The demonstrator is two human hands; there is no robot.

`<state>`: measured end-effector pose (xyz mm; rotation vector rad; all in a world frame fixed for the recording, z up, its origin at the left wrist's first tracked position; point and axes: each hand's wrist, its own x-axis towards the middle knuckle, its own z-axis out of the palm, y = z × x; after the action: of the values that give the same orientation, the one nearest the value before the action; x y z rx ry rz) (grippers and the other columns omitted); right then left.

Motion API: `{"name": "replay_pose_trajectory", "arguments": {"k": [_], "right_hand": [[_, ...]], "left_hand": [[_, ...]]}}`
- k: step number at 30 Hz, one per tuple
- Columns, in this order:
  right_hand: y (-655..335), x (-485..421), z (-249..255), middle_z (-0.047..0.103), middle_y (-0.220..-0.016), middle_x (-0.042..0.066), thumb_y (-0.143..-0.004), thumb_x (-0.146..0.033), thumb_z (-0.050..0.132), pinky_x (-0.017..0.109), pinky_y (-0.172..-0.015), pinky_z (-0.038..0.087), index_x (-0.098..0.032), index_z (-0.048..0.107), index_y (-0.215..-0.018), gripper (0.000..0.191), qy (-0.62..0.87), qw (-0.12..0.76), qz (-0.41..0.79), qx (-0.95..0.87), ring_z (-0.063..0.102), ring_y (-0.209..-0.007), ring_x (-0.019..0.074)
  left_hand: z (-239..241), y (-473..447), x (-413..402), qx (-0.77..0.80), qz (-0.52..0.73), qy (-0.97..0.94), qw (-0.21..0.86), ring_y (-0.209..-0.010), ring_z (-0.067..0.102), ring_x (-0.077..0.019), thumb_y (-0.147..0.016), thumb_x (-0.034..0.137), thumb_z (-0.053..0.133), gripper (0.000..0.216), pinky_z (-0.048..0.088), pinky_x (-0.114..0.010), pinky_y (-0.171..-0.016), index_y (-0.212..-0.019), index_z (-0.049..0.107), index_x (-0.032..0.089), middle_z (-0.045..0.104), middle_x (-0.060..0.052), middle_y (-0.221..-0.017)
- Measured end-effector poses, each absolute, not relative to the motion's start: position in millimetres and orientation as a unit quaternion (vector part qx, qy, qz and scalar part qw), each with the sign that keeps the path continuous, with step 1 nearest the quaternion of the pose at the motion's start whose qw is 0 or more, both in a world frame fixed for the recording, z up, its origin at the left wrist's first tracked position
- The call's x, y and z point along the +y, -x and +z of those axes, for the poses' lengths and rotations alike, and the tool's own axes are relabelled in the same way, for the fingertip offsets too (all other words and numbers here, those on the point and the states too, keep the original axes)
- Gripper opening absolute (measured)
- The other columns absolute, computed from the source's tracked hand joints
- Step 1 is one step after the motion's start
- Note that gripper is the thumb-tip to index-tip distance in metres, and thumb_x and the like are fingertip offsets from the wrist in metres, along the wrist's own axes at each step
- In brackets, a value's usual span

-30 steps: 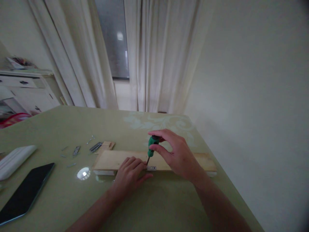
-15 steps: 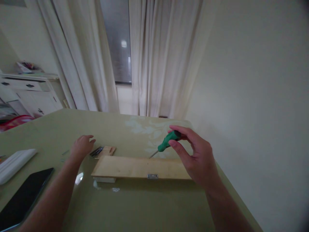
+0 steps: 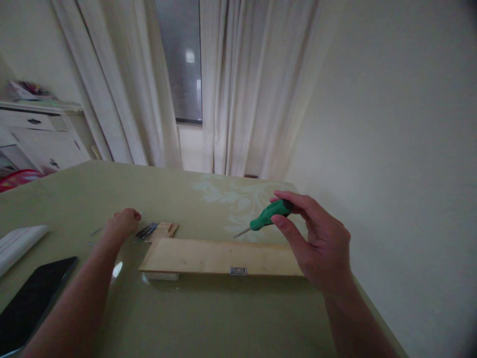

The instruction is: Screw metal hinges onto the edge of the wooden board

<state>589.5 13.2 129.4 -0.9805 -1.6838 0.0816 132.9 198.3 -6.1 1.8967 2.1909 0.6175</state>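
Observation:
A long wooden board (image 3: 208, 257) lies across the green table (image 3: 208, 318), with a small metal hinge (image 3: 238, 271) on its near edge. My right hand (image 3: 316, 241) holds a green-handled screwdriver (image 3: 266, 218) above the board's right part, its tip pointing left and clear of the wood. My left hand (image 3: 121, 223) reaches to the left of the board, fingers curled down onto the table among small screws, beside a metal hinge (image 3: 146, 230) and a small wood piece (image 3: 166, 229). What the fingers pinch, if anything, is hidden.
A black phone (image 3: 32, 298) and a white slab (image 3: 18, 241) lie at the table's left. Curtains (image 3: 238, 84) and a window stand behind the table, a white dresser (image 3: 40, 136) at far left, a plain wall on the right.
My left hand left the board's hinge and reached left to the screws. My right hand lifted the screwdriver off the hinge and swung it up and to the right.

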Motion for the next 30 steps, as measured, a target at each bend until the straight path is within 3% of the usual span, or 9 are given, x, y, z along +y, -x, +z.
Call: {"name": "replay_pose_trajectory", "arguments": {"k": [4,7,12,20,30], "right_hand": [[-591,10,133,0.079,-0.118,0.005,-0.102,-0.027,0.076,0.047,-0.099,0.063,-0.031,0.072,-0.135,0.034,0.412,0.574,0.035,-0.707,0.078,-0.105,0.0253],[-594,7,139,0.079,-0.12,0.005,-0.102,-0.028,0.076,0.046,-0.1,0.063,-0.03,0.072,-0.135,0.033,0.411,0.574,0.028,-0.708,0.078,-0.107,0.0252],[-603,-3,150,0.081,-0.119,0.004,-0.103,-0.03,0.074,0.044,-0.094,0.065,-0.031,0.072,-0.134,0.031,0.435,0.533,-0.013,-0.726,0.078,-0.1,0.0239],[-611,-8,157,0.081,-0.113,0.003,-0.104,-0.027,0.073,0.038,-0.092,0.063,-0.028,0.071,-0.133,0.029,0.434,0.477,-0.05,-0.762,0.076,-0.1,0.0216],[-610,-9,160,0.081,-0.112,0.002,-0.102,-0.023,0.075,0.033,-0.094,0.061,-0.024,0.072,-0.131,0.029,0.425,0.482,-0.054,-0.764,0.076,-0.101,0.0184]], "left_hand": [[33,-174,196,0.716,0.233,-0.642,0.143,-0.087,0.078,-0.0285,-0.096,0.037,0.06,0.029,0.06,-0.039,-0.084,-0.097,0.078,0.015,0.08,-0.01,-0.084],[58,-242,165,0.543,0.347,-0.716,0.268,-0.093,0.078,-0.0259,-0.092,0.053,0.069,0.039,0.063,-0.035,-0.082,-0.108,0.081,0.019,0.084,-0.009,-0.1],[56,-349,95,0.344,0.315,-0.781,0.414,-0.073,0.075,-0.0189,-0.093,0.039,0.073,0.021,0.06,-0.028,-0.066,-0.089,0.081,0.02,0.079,-0.003,-0.077],[16,-376,83,0.335,0.272,-0.789,0.437,-0.076,0.074,-0.0175,-0.092,0.024,0.074,0.01,0.055,-0.026,-0.069,-0.089,0.083,0.021,0.083,-0.002,-0.084],[22,-375,84,0.362,0.17,-0.82,0.41,-0.084,0.077,-0.0176,-0.092,0.015,0.071,0.016,0.055,-0.025,-0.08,-0.093,0.086,0.02,0.085,-0.002,-0.092]]}}
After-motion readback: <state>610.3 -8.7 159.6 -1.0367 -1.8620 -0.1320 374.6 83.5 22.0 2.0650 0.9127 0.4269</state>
